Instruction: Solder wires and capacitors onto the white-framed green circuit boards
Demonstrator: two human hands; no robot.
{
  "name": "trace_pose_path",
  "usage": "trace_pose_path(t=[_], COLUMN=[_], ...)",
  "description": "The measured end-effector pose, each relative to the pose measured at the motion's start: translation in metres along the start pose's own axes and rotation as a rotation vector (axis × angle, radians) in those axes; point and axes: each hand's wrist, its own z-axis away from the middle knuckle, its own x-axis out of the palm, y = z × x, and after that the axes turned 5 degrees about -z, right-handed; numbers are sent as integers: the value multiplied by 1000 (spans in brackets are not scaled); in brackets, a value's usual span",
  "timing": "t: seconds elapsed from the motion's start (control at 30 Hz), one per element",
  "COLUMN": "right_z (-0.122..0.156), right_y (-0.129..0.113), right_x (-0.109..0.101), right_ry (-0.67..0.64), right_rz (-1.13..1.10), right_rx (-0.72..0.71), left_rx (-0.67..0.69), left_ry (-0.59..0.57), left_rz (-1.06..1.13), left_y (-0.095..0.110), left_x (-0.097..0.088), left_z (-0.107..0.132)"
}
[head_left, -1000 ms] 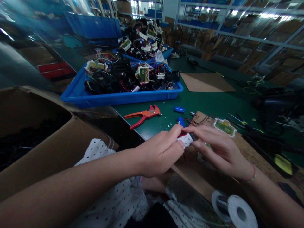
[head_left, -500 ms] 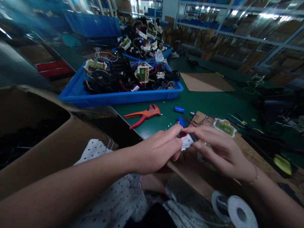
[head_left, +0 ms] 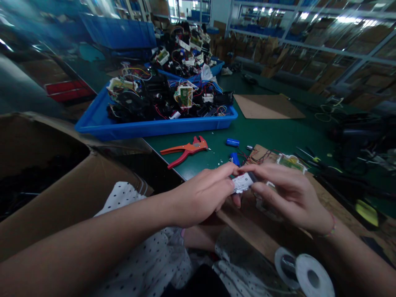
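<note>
My left hand (head_left: 202,196) and my right hand (head_left: 286,196) meet over the near edge of the green table (head_left: 278,134). Both pinch a small white part with print on it (head_left: 243,182), held between their fingertips. It hangs just above a brown cardboard sheet (head_left: 328,206) under my right hand. A small green circuit board (head_left: 289,161) with red wires lies on that cardboard just beyond my right hand. Two blue cylinders (head_left: 232,142) lie on the table right behind my fingers.
Orange-red hand pliers (head_left: 185,150) lie left of my hands. A blue tray (head_left: 154,126) piled with wired boards stands behind, a second one farther back. An open cardboard box (head_left: 55,181) sits at my left. A solder spool (head_left: 306,274) lies near right; black tools at right.
My fingers have shifted slightly on the white part, which has turned a little so that its printed white face shows more. Both hands stay in the same place.
</note>
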Motion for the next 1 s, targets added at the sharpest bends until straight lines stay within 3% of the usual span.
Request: trace_pose_path(t=[0.4,0.7,0.9,1.0], right_z=[-4,-7,-6,-5], right_y=[-12,-14,-12,-10], right_x=[2,-2,-4,-4], right_ry=[48,-37,-72,-46], right_rz=[45,3,-30,-17], right_rx=[159,113,139,150], left_rx=[99,93,82,119], left_ry=[41,8,-27,27], left_rz=[-412,-384,-254,-291], left_y=[3,8,5,2], left_x=[7,0,-11,-10], left_z=[-1,3,6,8])
